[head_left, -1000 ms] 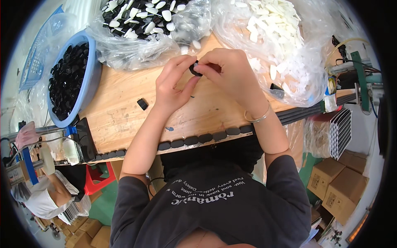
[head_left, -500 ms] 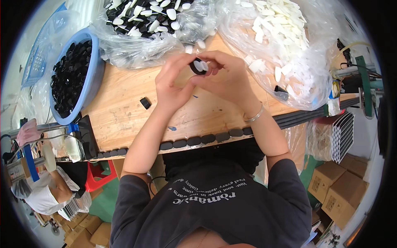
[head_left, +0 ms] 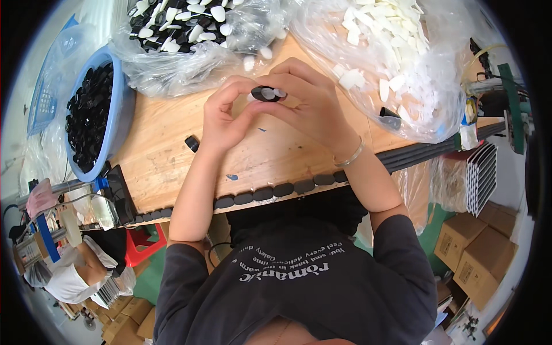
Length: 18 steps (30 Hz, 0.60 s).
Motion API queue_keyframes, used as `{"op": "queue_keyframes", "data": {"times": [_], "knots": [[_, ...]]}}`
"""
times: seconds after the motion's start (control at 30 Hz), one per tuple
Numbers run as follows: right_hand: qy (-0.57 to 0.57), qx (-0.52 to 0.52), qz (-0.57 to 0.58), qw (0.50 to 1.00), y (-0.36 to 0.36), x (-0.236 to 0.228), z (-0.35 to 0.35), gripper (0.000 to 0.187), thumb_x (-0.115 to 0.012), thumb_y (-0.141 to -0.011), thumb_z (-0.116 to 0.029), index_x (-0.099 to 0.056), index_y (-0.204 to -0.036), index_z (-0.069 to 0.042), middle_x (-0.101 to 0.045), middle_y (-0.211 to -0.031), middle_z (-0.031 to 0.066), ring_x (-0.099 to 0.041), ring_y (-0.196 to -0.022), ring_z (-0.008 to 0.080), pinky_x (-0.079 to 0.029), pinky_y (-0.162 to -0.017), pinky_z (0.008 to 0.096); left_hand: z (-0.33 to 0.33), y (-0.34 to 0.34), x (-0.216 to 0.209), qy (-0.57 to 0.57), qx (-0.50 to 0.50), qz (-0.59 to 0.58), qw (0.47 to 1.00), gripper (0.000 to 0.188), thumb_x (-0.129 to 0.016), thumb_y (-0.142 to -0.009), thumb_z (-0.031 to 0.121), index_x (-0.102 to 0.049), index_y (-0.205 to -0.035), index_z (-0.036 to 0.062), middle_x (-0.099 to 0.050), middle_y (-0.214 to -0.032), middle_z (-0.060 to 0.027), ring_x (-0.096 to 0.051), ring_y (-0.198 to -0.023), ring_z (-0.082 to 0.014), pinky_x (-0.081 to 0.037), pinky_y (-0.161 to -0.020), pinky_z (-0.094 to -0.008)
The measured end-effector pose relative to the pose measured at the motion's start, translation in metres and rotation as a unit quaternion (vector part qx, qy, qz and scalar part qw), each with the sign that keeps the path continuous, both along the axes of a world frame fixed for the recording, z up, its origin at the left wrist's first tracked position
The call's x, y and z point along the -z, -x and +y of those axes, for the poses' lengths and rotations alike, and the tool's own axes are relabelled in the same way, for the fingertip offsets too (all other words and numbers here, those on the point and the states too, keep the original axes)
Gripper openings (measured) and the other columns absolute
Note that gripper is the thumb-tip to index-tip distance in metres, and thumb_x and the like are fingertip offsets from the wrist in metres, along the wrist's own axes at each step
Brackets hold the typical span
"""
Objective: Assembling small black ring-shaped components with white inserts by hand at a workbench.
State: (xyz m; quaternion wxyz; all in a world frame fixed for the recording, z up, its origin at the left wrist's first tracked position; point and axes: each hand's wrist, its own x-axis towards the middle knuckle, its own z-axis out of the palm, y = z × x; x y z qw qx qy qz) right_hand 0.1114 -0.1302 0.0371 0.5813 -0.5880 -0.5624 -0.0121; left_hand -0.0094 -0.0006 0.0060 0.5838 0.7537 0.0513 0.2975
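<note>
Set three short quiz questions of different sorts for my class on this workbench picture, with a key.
1. True or false: both hands hold one small black oval part.
2. The blue tub holds: A) white pieces B) black pieces C) screws.
3. Fill in: a row of black oval parts lies along the table's near ____.

Key: 1 true; 2 B; 3 edge. The left hand and right hand meet above the wooden table.

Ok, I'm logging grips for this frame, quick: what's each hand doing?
Left hand: closed, pinching the small black oval part.
Right hand: closed on the same part from the other side.
</note>
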Motion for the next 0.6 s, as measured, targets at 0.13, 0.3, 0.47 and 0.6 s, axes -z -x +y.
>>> {"op": "queue_keyframes", "data": {"times": [0.13,0.3,0.47,0.6], "knots": [[-0.001,-0.017,0.006,1.000,0.001,0.000,-0.001,0.030,-0.081,-0.067,-0.007,-0.069,-0.094,-0.005,-0.061,-0.082,0.0046,-0.058,-0.068,0.0145,-0.048,-0.059,0.0240,0.001,0.000,0.002,0.017,0.021,-0.016,0.999,0.016,-0.062,-0.077,-0.007,-0.064,-0.091,-0.0017,-0.063,-0.095,-0.0096,-0.058,-0.089,-0.0201,-0.044,-0.083,-0.0301],[0.000,-0.028,0.006,1.000,0.001,0.001,-0.003,0.026,-0.079,-0.070,-0.007,-0.069,-0.093,-0.005,-0.058,-0.081,0.0043,-0.055,-0.064,0.0136,-0.045,-0.056,0.0236,0.005,0.000,-0.001,-0.101,0.017,-0.037,0.994,0.015,-0.062,-0.073,-0.007,-0.064,-0.087,-0.0022,-0.063,-0.090,-0.0106,-0.057,-0.085,-0.0232,-0.044,-0.080,-0.0326],[0.007,-0.030,-0.003,1.000,0.001,0.004,-0.004,0.026,-0.079,-0.070,-0.007,-0.068,-0.094,-0.005,-0.056,-0.079,0.0041,-0.052,-0.063,0.0137,-0.043,-0.055,0.0238,0.007,-0.002,-0.005,-0.192,0.013,-0.060,0.980,0.019,-0.064,-0.069,-0.004,-0.064,-0.088,-0.0026,-0.063,-0.087,-0.0117,-0.056,-0.083,-0.0270,-0.045,-0.077,-0.0343],[0.018,-0.038,0.003,0.999,0.002,0.003,-0.005,0.025,-0.079,-0.071,-0.008,-0.068,-0.093,-0.005,-0.056,-0.079,0.0042,-0.052,-0.062,0.0140,-0.043,-0.055,0.0245,0.010,-0.001,-0.008,-0.221,0.018,-0.056,0.973,0.019,-0.064,-0.069,-0.003,-0.064,-0.088,-0.0028,-0.063,-0.087,-0.0117,-0.056,-0.083,-0.0276,-0.045,-0.077,-0.0345]]}}
